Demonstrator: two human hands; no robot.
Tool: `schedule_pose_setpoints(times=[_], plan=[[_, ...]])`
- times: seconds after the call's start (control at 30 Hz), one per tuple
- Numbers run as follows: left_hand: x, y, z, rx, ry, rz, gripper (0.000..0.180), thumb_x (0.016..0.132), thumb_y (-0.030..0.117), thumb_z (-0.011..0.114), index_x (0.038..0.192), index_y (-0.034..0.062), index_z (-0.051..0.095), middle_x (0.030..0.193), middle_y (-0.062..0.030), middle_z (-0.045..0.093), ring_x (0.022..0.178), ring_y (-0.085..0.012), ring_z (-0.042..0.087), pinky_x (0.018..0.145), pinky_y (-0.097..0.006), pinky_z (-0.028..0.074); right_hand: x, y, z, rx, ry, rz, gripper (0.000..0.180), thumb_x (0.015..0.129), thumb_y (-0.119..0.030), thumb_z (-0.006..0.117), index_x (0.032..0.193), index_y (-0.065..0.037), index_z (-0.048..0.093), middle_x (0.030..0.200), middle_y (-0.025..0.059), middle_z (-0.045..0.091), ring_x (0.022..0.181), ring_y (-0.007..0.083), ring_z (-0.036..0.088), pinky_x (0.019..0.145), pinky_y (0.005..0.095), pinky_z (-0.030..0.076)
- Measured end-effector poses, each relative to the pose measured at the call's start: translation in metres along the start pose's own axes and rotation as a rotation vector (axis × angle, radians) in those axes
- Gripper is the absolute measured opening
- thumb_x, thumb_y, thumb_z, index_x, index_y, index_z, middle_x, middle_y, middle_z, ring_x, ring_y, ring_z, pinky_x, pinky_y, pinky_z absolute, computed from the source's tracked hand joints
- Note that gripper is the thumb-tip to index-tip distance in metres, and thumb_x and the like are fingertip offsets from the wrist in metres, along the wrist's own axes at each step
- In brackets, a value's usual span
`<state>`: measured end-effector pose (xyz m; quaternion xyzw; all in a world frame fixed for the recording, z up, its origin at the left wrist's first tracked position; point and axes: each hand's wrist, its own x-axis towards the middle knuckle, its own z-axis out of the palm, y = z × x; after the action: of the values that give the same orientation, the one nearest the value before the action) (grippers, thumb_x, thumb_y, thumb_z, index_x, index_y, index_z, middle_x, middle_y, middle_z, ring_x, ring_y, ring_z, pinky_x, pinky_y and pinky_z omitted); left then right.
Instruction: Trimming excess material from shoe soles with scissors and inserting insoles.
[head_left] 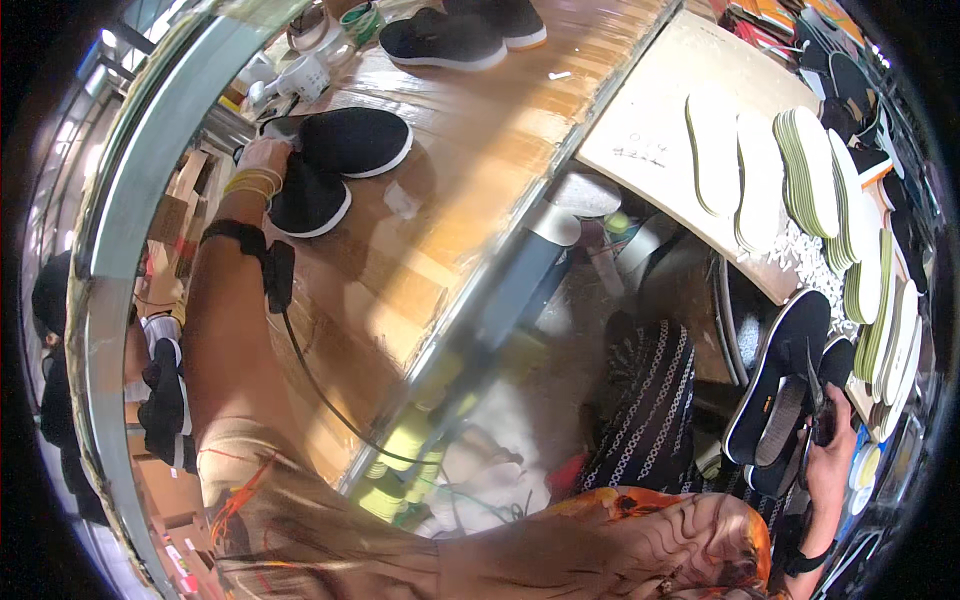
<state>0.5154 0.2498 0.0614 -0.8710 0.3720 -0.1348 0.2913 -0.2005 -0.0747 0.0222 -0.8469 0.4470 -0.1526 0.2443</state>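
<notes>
While I look down through the head camera, the biggest thing I see is the long wooden table (470,150), which runs from the top of the view down to the lower left. To the right of it lies a pale board (660,120), and on this board white insoles (715,150) and stacks of insoles with green edges (810,165) stand in rows, one beside the other. More stacks continue along the right rim.

At the far end of the table rests a pair of black shoes with white soles (445,40), well apart from my hands. Closer, two other black slip-on shoes lie together: one shoe (355,140) with its sole edge to the right, and a second shoe (305,200) just below it, touching it.

My left hand (265,155) reaches out over the table. Its fingers are curled on the heel end of the upper black shoe and grip it. On this forearm I wear yellow bangles (250,183) and a black wrist strap (235,235) with a cable.

My right hand (832,450) is low at the right edge. Its fingers are closed around a black shoe with a white sole (790,350), which stands tilted, and another black shoe (785,440) sits just beside it. I cannot tell exactly how each finger lies there.
</notes>
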Motion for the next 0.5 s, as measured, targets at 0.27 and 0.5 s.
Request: schedule_pose_setpoints(times=[0.27,0.5], plan=[[-0.055,0.061,-0.067,-0.245,0.011,-0.045,0.024,0.078,0.024,0.063,0.094,0.0055,0.064,0.089,-0.0200,0.064,0.088,-0.0358,0.062,0.077,-0.045,0.049,0.023,-0.011,-0.001,0.032,-0.017,0.010,0.067,0.064,0.016,0.055,0.127,-0.006,0.047,0.085,0.0020,0.053,0.075,0.0108,0.051,0.071,0.0229,0.043],[-0.126,0.140,-0.133,-0.772,-0.171,-0.038,0.046,0.079,0.035,0.065,0.102,-0.0037,0.057,0.099,-0.0274,0.060,0.098,-0.0415,0.057,0.084,-0.043,0.046,0.026,-0.035,-0.010,0.068,-0.104,-0.094,0.058,0.064,0.011,0.065,0.119,-0.005,0.052,0.091,0.0119,0.060,0.078,0.0169,0.055,0.075,0.0269,0.044]])
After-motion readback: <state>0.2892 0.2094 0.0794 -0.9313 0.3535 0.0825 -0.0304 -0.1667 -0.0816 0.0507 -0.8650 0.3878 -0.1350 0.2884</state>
